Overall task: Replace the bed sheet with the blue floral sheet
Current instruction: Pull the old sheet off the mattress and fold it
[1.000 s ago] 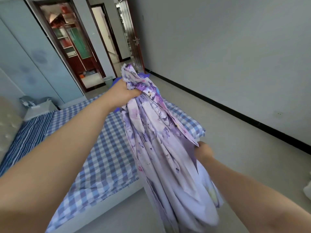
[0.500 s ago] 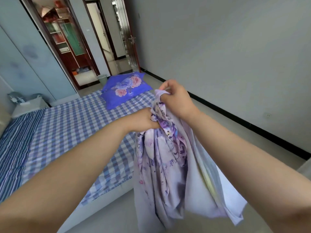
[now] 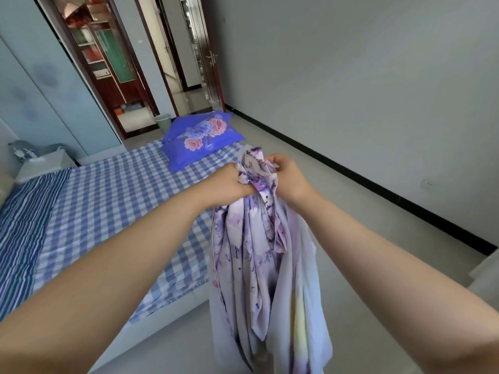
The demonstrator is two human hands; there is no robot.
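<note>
From the head camera, the left hand has its fingers curled tight round the bunched top of a pale purple floral sheet. The right hand pinches the same bunch just beside it, fingers bent. The sheet hangs down from both hands beside the bed, which wears a blue checked cover. A blue flowered pillow lies at the far end. No writing can be read.
</note>
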